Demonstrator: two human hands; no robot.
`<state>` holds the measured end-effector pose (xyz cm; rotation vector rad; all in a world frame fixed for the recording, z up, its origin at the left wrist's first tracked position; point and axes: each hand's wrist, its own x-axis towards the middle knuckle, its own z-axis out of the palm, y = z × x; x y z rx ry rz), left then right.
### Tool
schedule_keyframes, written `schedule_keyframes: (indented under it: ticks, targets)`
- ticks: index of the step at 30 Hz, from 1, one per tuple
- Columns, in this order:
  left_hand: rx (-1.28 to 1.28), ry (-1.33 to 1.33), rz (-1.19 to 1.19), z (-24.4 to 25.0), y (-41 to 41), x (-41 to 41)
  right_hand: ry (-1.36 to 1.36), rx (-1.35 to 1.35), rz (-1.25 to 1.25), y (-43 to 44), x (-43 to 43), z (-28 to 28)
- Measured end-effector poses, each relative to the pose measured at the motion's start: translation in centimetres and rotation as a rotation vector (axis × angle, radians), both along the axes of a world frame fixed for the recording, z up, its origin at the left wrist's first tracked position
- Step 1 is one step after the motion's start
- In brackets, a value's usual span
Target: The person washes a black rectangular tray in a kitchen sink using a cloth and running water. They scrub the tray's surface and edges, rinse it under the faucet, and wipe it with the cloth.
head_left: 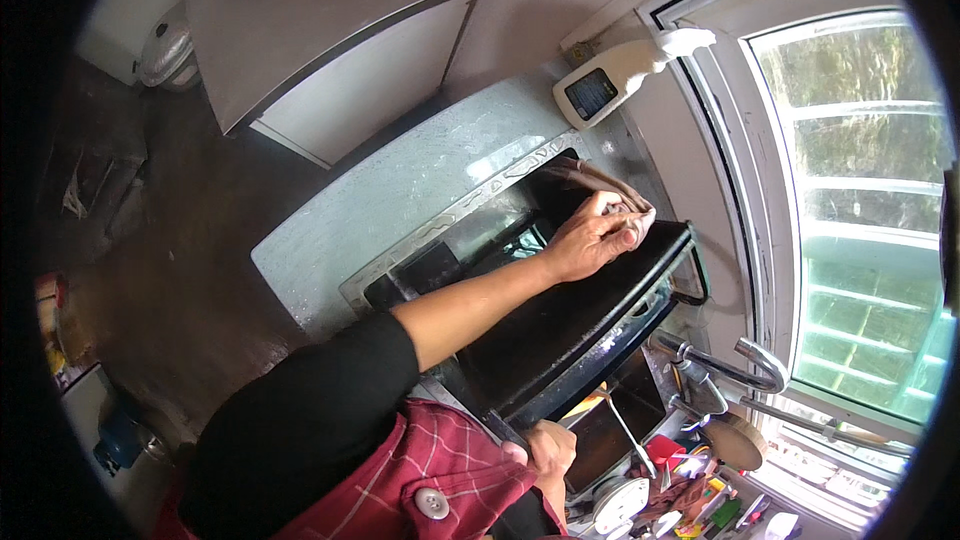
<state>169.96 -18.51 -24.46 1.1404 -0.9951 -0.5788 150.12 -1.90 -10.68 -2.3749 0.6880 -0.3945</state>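
Note:
My left hand reaches across the sink with a crumpled pinkish-brown cloth bunched in its fingers. The cloth lies against the far end of a large black box-shaped piece, maybe an appliance body or a deep tray; which, I cannot tell. It rests tilted over the basins, with a glossy side and a looped handle at its far end. Close to my apron, my right hand is closed around its near end. My left forearm hides part of it.
A white jug stands by the window. A chrome faucet rises behind the second basin, where a utensil leans. Dishes and small items crowd the near right. Wet grey counter borders the sink; a steel-topped table stands beyond.

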Motion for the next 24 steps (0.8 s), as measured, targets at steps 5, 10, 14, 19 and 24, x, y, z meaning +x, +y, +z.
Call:
schedule_keyframes:
  ticks: [5, 10, 14, 19, 24]
  targets:
    - [0.319, -0.076, -0.092, -4.3, -2.2, -1.8, -0.088, 0.021, 0.01, -0.3, -0.7, -0.2]
    - [0.489, -0.268, -0.106, -11.0, -0.9, -1.6, -0.115, 0.095, 0.037, -0.6, -1.3, -1.1]
    - [0.674, -0.333, -0.158, -20.7, 0.8, -2.1, -0.109, 0.103, 0.048, -0.8, -1.0, -1.1]
    - [0.807, -0.4, -0.151, -17.1, 0.4, -1.2, -0.13, 0.099, 0.02, -0.4, -0.9, -1.2]
    - [0.946, -0.519, -0.294, -16.8, 3.0, -0.4, -0.14, 0.077, 0.012, 0.0, -0.6, -1.0]
